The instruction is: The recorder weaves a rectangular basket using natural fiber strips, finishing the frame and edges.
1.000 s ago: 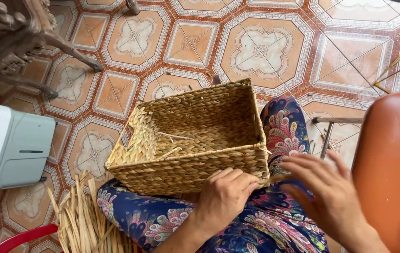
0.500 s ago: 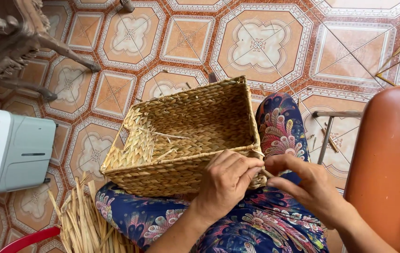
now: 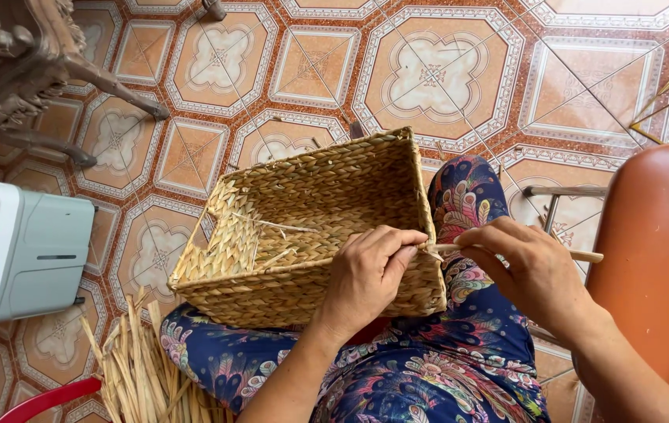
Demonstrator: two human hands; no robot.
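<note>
A rectangular woven straw basket [image 3: 303,227] rests tilted on my lap, over blue flowered trousers [image 3: 436,368]. My left hand [image 3: 370,278] grips the basket's near rim at its right corner, fingers curled over the edge. My right hand [image 3: 534,270] pinches a thin wooden stick [image 3: 585,255] that points at that same corner, beside my left fingertips. Loose straw ends lie inside the basket.
A bundle of dry straw strands [image 3: 142,368] lies on the patterned tile floor at my left knee, next to a red rim [image 3: 45,399]. A white appliance [image 3: 17,251] stands at left, carved dark furniture legs [image 3: 52,78] at upper left, an orange chair [image 3: 656,258] at right.
Both hands rose from my lap to the basket's near right corner. The left hand took hold of the rim and the right hand brought the stick up to it.
</note>
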